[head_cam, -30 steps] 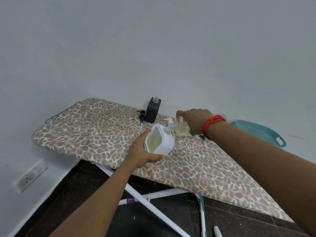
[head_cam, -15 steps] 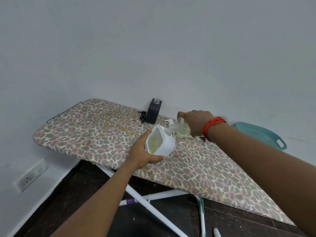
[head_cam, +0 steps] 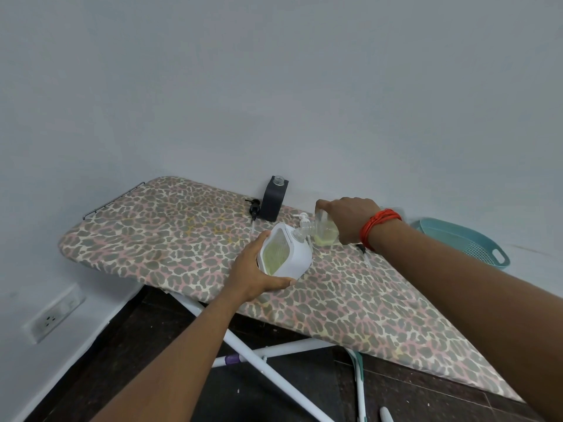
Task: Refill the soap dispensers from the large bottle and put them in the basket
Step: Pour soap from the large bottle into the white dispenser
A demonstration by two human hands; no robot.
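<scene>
So that the soap would run straight in, my right hand (head_cam: 347,217) wrapped the clear bottle (head_cam: 327,236), tipped from two o'clock into the white dispenser (head_cam: 292,257), which my left hand (head_cam: 256,275) gripped tilted over the ironing board (head_cam: 182,239), well apart from the basket (head_cam: 457,242) at three o'clock.

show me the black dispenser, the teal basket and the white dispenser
black dispenser (head_cam: 274,201), head view, front face of its body
teal basket (head_cam: 475,249), head view, its perforated inner wall
white dispenser (head_cam: 298,257), head view, white side beside the clear window
</scene>
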